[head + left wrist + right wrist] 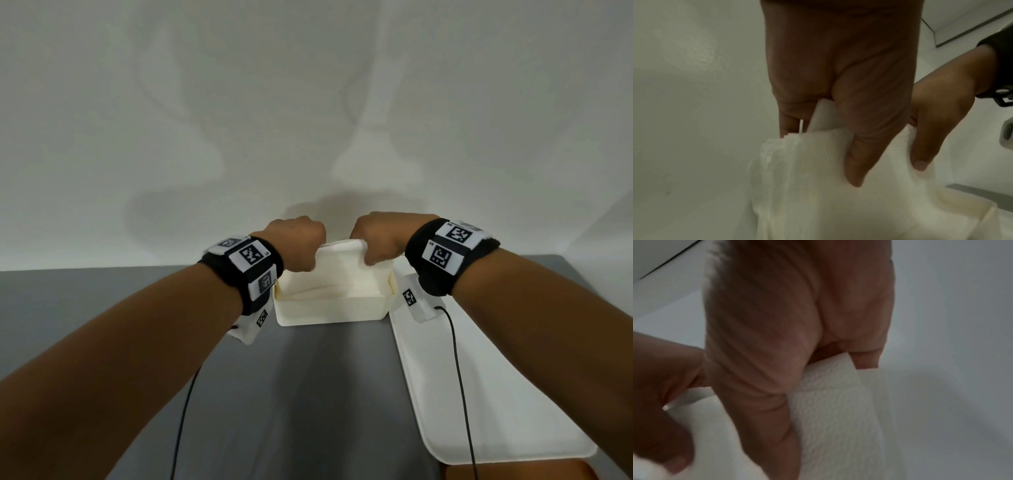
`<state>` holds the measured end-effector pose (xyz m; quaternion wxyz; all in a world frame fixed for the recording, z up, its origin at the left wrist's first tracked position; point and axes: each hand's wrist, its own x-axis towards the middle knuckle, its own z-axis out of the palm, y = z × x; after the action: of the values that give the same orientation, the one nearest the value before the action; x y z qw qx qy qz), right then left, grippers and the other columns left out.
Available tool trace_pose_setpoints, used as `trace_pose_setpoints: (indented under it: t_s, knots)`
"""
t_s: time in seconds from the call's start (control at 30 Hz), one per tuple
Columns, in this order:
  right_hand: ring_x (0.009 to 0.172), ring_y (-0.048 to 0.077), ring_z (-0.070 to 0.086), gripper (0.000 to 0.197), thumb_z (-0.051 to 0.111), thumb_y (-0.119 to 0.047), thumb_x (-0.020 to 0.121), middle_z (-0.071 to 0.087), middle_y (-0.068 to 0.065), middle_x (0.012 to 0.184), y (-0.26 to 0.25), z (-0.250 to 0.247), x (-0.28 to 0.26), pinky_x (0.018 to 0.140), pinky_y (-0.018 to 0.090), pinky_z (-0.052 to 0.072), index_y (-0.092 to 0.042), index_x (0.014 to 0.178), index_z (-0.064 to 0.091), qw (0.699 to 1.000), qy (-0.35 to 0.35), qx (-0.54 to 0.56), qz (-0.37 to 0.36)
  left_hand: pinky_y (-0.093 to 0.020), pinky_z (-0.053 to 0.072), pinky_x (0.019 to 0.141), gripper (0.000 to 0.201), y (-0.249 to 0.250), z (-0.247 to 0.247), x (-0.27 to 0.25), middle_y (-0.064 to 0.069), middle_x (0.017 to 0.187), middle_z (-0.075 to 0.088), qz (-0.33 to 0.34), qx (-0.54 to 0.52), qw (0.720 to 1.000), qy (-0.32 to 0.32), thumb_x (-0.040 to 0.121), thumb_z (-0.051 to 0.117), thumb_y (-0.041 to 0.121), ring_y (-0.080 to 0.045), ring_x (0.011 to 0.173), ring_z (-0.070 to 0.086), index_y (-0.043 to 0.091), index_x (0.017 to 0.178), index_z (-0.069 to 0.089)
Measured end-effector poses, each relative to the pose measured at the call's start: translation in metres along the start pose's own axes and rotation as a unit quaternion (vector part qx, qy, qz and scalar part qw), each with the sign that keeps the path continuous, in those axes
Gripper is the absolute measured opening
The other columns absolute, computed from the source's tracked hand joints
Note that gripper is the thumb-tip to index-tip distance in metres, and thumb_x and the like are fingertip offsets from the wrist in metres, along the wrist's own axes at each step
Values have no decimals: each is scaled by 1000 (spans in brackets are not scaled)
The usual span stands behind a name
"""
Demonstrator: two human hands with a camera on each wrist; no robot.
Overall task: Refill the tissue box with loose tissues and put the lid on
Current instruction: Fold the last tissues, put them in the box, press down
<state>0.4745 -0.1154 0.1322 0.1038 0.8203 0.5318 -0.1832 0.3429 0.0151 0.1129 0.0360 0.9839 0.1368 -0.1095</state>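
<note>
A cream tissue box (330,310) without its lid stands at the far edge of the grey table, against the white wall. A folded stack of white tissues (337,270) hangs partly inside it, its top edge lifted above the rim. My left hand (301,245) pinches the stack's left top corner. My right hand (375,241) pinches the right top corner. In the left wrist view the thumb presses the tissues (818,186) against curled fingers, with the right hand (937,116) beside it. The right wrist view shows the tissues (834,410) pinched the same way.
A flat white tray or lid (479,383) lies on the grey table (308,394) to the right of the box, under my right forearm. An orange-brown object (513,471) peeks in at the bottom edge. Black cables run from both wristbands.
</note>
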Motion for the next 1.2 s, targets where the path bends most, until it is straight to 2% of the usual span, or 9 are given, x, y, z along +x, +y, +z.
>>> trace_pose_setpoints:
  t_s: [0.1,0.3,0.5,0.6,0.73,0.83,0.93,1.07,1.2]
  knots:
    - [81,25,69,20,71,-12,80,71,4,84,-3,2,0,67,31,54,-11,100,72,1000,-3,0,-11,-34,44,66,18,2,-7,3,2,84,51,8,5,1000,-6,86,59,14,-27,84,61,18,103,61]
    - [87,21,67,22,74,-20,78,71,0,94,10,-17,-7,74,32,56,-18,100,72,998,43,53,-9,-32,48,64,15,-2,-38,3,3,87,57,21,-19,1000,0,85,62,17,-24,82,64,27,92,53]
    - [88,22,67,25,74,-15,78,73,2,95,6,1,-1,70,31,54,-16,103,73,999,12,35,-11,-33,47,69,24,-2,-13,2,1,99,60,18,-28,999,-27,84,62,20,-25,91,63,22,109,64]
    - [89,23,68,29,77,-17,75,74,3,96,5,5,1,80,38,59,-17,104,74,1000,6,26,-11,-33,49,72,28,-6,-4,2,-1,106,64,27,-38,998,-31,84,68,24,-21,92,57,19,112,66]
    - [90,23,68,33,80,-18,74,74,3,97,4,11,7,82,38,59,-17,106,74,1000,2,23,-18,-34,51,74,23,-10,1,3,0,103,64,32,-26,998,-42,85,68,19,-22,94,60,18,108,66]
    - [88,23,68,30,80,-16,73,73,2,94,9,10,5,75,33,56,-16,104,74,999,8,28,-12,-33,48,71,14,-15,4,2,1,95,61,23,-35,999,-32,84,60,12,-25,96,62,20,95,65]
    - [81,20,67,20,78,-19,73,72,-2,85,24,-3,-3,63,27,49,-17,93,74,997,48,66,7,-33,48,74,16,-24,1,2,1,101,61,21,-79,997,-14,88,58,12,-23,95,60,11,102,66]
    - [79,12,68,22,85,-24,72,72,-9,87,37,-27,-18,69,24,50,-21,90,73,964,165,209,19,-31,48,80,28,-34,-2,2,-2,113,65,-10,-167,986,5,89,70,23,-21,96,60,10,113,65]
    - [86,24,72,20,81,-15,75,75,7,92,22,-43,-23,79,42,59,-8,93,74,943,234,233,-40,-24,45,70,27,-18,-9,2,2,99,67,2,-303,941,151,84,77,24,-18,89,63,15,108,69]
